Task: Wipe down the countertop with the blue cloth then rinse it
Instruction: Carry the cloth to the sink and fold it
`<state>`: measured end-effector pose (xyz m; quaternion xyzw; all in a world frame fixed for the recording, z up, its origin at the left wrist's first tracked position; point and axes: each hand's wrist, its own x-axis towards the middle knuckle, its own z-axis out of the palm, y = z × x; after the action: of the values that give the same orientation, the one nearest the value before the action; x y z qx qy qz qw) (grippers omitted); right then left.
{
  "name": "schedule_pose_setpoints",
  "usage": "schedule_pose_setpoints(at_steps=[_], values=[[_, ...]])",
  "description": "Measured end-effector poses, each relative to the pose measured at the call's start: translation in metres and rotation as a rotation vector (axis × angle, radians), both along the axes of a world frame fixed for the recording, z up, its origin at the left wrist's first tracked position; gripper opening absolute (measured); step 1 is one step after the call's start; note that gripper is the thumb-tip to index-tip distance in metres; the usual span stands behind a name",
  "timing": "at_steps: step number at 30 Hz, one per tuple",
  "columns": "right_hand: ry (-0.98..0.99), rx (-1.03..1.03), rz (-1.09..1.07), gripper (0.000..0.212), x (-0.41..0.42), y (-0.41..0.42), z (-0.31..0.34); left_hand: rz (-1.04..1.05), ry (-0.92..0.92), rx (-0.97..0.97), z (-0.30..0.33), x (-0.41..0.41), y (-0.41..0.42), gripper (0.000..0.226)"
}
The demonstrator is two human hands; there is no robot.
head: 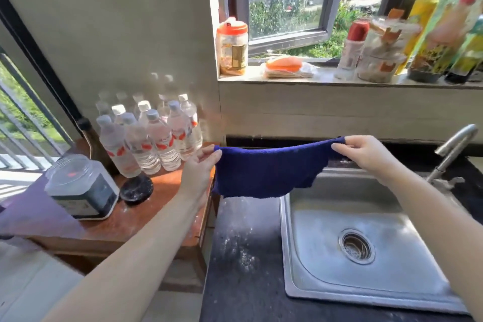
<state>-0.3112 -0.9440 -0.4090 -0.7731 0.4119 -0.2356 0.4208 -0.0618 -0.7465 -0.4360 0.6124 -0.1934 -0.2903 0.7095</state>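
Hands are holding the dark blue terry cloth (264, 170) stretched out in the air: left hand (200, 167) is pinching its left top corner, right hand (366, 151) is pinching its right top corner, and the cloth is sagging between them. It is hanging above the back edge of the black speckled stone countertop (243, 256) and the rear left corner of the stainless steel sink (326, 230), not touching either. White powdery specks are lying on the countertop; clear plastic water bottles (151, 133) are standing on the brown wooden side table (125, 219) to the left.
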Motion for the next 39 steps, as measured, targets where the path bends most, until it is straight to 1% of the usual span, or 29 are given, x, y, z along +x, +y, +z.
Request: schedule_pose_setpoints(at_steps=[1, 2, 4, 5, 7, 8, 10, 12, 14, 16, 17, 18, 20, 22, 24, 25, 26, 27, 28, 29, 30, 32, 34, 35, 37, 39], values=[[0.02, -0.051, -0.014, 0.034, 0.0, -0.002, -0.002, -0.01, -0.007, -0.021, 0.002, 0.001, -0.004, 0.014], [0.011, -0.09, -0.033, 0.034, 0.0, -0.004, -0.002, -0.023, -0.01, -0.036, 0.004, 0.001, -0.007, 0.012], [-0.097, -0.049, -0.054, 0.017, 0.002, -0.002, 0.002, -0.024, -0.049, -0.026, 0.005, 0.002, -0.015, 0.009], [-0.142, -0.02, -0.047, 0.015, 0.003, -0.004, 0.004, -0.011, -0.097, -0.003, 0.006, 0.001, -0.019, 0.009], [-0.173, -0.039, -0.014, 0.014, 0.009, -0.005, 0.007, 0.033, -0.178, 0.061, 0.007, -0.001, -0.029, 0.01], [-0.169, -0.046, 0.005, 0.013, 0.013, -0.003, 0.009, 0.056, -0.174, 0.089, 0.008, -0.005, -0.034, 0.009], [-0.141, -0.038, 0.034, 0.011, 0.026, 0.007, 0.01, 0.048, -0.061, 0.127, 0.012, -0.018, -0.042, 0.006], [-0.124, -0.007, 0.121, 0.011, 0.045, 0.021, 0.006, -0.075, 0.107, 0.11, 0.017, -0.041, -0.048, 0.013], [-0.054, -0.018, 0.26, 0.009, 0.064, 0.039, 0.002, -0.223, 0.153, 0.097, 0.021, -0.06, -0.049, 0.024], [0.069, -0.111, 0.342, 0.027, 0.075, 0.048, -0.003, -0.342, 0.054, 0.135, 0.025, -0.067, -0.045, 0.032], [0.105, -0.154, 0.339, 0.033, 0.077, 0.048, -0.004, -0.399, -0.02, 0.158, 0.027, -0.065, -0.043, 0.036], [0.111, -0.172, 0.323, 0.033, 0.078, 0.047, -0.002, -0.46, -0.074, 0.17, 0.031, -0.063, -0.041, 0.04], [0.099, -0.168, 0.335, 0.023, 0.075, 0.042, 0.003, -0.527, -0.152, 0.168, 0.037, -0.055, -0.04, 0.045], [0.059, -0.122, 0.406, 0.01, 0.074, 0.039, 0.01, -0.435, -0.263, 0.15, 0.041, -0.047, -0.039, 0.042], [-0.022, -0.026, 0.444, 0.011, 0.073, 0.035, 0.019, -0.264, -0.469, 0.131, 0.037, -0.034, -0.042, 0.037], [-0.068, 0.031, 0.455, 0.011, 0.072, 0.033, 0.023, -0.259, -0.578, 0.13, 0.034, -0.028, -0.042, 0.037], [-0.112, 0.085, 0.462, 0.011, 0.072, 0.032, 0.028, -0.338, -0.664, 0.132, 0.031, -0.025, -0.042, 0.036], [-0.149, 0.113, 0.464, 0.011, 0.072, 0.031, 0.031, -0.467, -0.708, 0.15, 0.025, -0.022, -0.042, 0.034], [-0.176, 0.117, 0.458, 0.012, 0.072, 0.029, 0.034, -0.604, -0.702, 0.188, 0.02, -0.022, -0.042, 0.03], [-0.188, 0.095, 0.441, 0.012, 0.072, 0.027, 0.035, -0.697, -0.676, 0.23, 0.016, -0.022, -0.041, 0.025], [-0.192, 0.074, 0.416, 0.012, 0.072, 0.025, 0.036, -0.734, -0.646, 0.246, 0.013, -0.022, -0.04, 0.02], [-0.208, 0.071, 0.348, 0.014, 0.07, 0.021, 0.034, -0.708, -0.577, 0.196, 0.007, -0.023, -0.038, 0.013], [-0.222, 0.093, 0.285, 0.014, 0.067, 0.019, 0.03, -0.697, -0.556, 0.167, 0.004, -0.027, -0.036, 0.014], [-0.217, 0.095, 0.27, 0.014, 0.066, 0.019, 0.028, -0.69, -0.607, 0.189, 0.001, -0.031, -0.038, 0.017], [-0.205, 0.094, 0.28, 0.014, 0.065, 0.022, 0.025, -0.617, -0.787, 0.263, -0.006, -0.039, -0.042, 0.02], [-0.195, 0.088, 0.301, 0.014, 0.065, 0.025, 0.024, -0.472, -0.934, 0.268, -0.011, -0.04, -0.047, 0.009]])
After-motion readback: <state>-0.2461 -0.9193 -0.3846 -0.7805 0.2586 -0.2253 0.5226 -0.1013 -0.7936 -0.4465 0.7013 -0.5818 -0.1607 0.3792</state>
